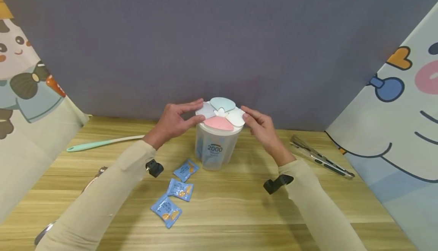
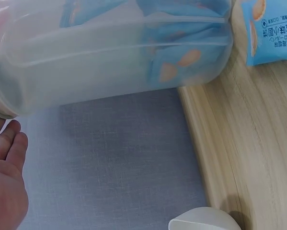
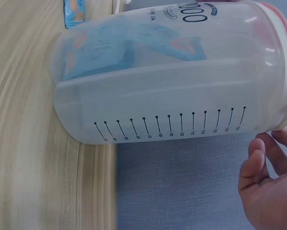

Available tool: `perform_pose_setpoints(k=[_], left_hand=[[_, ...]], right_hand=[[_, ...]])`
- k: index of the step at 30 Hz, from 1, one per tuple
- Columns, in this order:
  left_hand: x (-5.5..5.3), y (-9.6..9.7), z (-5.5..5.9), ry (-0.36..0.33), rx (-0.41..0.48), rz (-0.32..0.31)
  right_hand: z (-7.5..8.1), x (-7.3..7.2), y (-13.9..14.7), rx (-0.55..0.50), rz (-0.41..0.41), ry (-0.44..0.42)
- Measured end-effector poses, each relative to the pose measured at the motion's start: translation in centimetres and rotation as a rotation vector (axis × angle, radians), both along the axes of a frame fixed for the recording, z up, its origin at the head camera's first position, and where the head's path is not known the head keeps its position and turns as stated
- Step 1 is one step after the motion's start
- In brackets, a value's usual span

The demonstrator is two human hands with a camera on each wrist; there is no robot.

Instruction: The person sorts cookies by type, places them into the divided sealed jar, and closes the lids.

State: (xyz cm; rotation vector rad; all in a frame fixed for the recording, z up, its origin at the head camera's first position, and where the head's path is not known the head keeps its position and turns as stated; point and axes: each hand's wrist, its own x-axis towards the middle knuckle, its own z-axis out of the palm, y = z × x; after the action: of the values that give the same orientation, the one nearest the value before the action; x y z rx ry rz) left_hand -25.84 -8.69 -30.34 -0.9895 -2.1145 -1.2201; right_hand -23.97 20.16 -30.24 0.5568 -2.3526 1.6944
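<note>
A clear plastic canister (image 1: pixel 216 148) marked 2000 stands upright on the table, blue snack packets (image 3: pixel 100 52) inside it. On its top sits a lid (image 1: pixel 219 123) with petal-shaped panels in pink, white, pale blue and pale lilac. My left hand (image 1: pixel 176 119) grips the lid's left edge, thumb in front and fingers farther back. At the opposite edge, my right hand (image 1: pixel 261 129) holds the lid between thumb and fingers. In the left wrist view, the left thumb is out of sight. Three blue snack packets (image 1: pixel 180 189) lie in front of the canister, left of centre.
Metal tongs (image 1: pixel 319 158) lie at the right. A long utensil with a mint-green handle (image 1: pixel 89 146) lies at the left, partly behind my left arm. A shiny metal item (image 1: pixel 44 232) peeks out by the left sleeve. A grey panel (image 1: pixel 219 45) rises behind the table.
</note>
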Motion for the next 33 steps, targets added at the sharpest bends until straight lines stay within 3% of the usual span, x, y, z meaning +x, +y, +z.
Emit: perform_pose_setpoints(k=[6, 10, 13, 23, 28, 33], left_hand=[[0.1, -0.1, 0.1, -0.034, 0.003, 0.049], [0.1, 0.1, 0.2, -0.05, 0.024, 0.071], [0.0, 0.4, 0.2, -0.051, 0.049, 0.083], [0.2, 0.9, 0.4, 0.041, 0.079, 0.19], [0.3, 0.7, 0.2, 0.032, 0.076, 0.189], [0.7, 0.2, 0.0, -0.084, 0.058, 0.119]], right_hand=[[-0.4, 0.6, -0.3, -0.054, -0.034, 0.169], [0.3, 2.0, -0.8, -0.078, -0.045, 0.27], [0.8, 3.0, -1.2, -0.086, -0.059, 0.303], [0.7, 3.6, -1.6, -0.067, -0.097, 0.39], [0.7, 3.7, -1.8, -0.055, -0.121, 0.437], [0.7, 3.8, -1.9, -0.06, -0.134, 0.466]])
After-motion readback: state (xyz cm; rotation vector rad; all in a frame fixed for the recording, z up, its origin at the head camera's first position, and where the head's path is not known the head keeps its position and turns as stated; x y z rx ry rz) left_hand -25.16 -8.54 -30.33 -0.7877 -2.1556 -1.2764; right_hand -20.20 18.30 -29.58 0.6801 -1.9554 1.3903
